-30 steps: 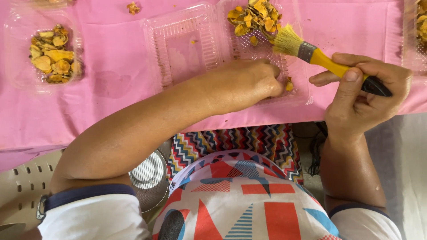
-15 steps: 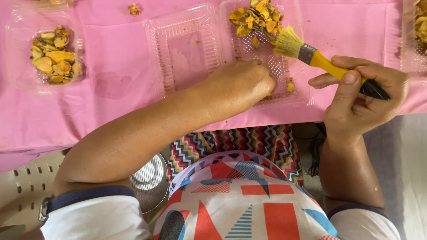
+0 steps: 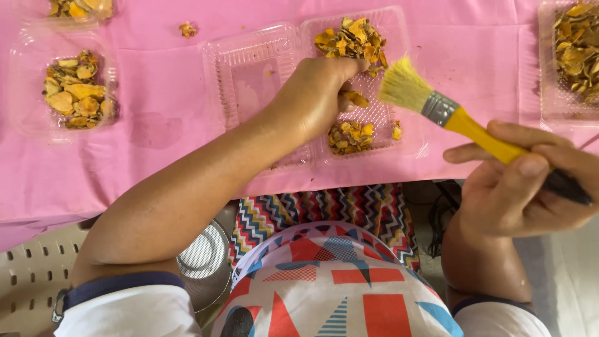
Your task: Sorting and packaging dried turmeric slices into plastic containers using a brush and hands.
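A clear plastic hinged container (image 3: 262, 68) lies open on the pink tablecloth (image 3: 156, 143), with yellow dried slices (image 3: 350, 37) heaped in its right half. My left hand (image 3: 315, 93) reaches across into that half and pinches one dried slice (image 3: 355, 98) between its fingers, just above a small pile of slices (image 3: 350, 137). My right hand (image 3: 530, 187) grips a paintbrush by its yellow handle (image 3: 483, 134). The pale bristles (image 3: 404, 87) hover close to the right of the pinched slice.
More clear trays of dried slices sit at the left (image 3: 73, 93), top left (image 3: 81, 7) and far right (image 3: 577, 50). A loose slice (image 3: 187, 29) lies on the cloth. A metal sieve (image 3: 199, 256) and a perforated plastic stool (image 3: 31, 274) are below the table edge.
My left hand has moved up into the container's right half and taken hold of a slice. The brush has shifted slightly right and down, away from the heap.
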